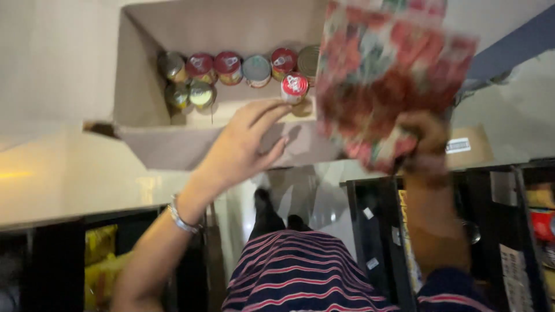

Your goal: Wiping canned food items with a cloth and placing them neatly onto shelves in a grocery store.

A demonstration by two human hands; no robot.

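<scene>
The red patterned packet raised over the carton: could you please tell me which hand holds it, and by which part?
The right hand grips the blurred red patterned packet at its lower edge. The left hand is open and holds nothing.

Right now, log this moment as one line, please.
left hand: open, reaching at cans in box | right hand: holding blurred red packet | shelves below

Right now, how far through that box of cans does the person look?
Much of the cardboard box is bare floor. In hand: the left hand reaches open toward the red-topped can, while the right hand holds a blurred red patterned pack. Left: about nine cans against the far wall.
</scene>
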